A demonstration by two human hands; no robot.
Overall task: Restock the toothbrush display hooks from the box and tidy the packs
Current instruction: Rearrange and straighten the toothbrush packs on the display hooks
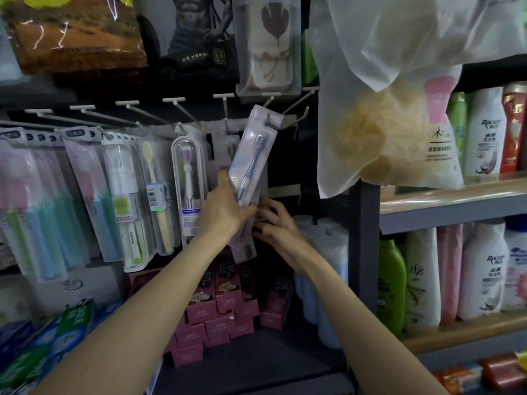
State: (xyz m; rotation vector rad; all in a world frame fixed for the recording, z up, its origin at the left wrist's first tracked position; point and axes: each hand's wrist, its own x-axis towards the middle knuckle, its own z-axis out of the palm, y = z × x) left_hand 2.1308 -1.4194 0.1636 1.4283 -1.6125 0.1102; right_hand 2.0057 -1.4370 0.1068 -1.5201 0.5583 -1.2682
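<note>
The left hand (225, 208) grips the lower end of a toothbrush pack (252, 158), thumb and fingers curled round its edges, and holds it tilted with its top at a bare hook (296, 116) on the display. Just right of that pack's lower end, the right hand (273, 223) has its fingers curled round what seems to be more packs, though shadow hides them. Left of the tilted pack hang other toothbrush packs (119, 192); below it sit pink boxes (219, 309).
</note>
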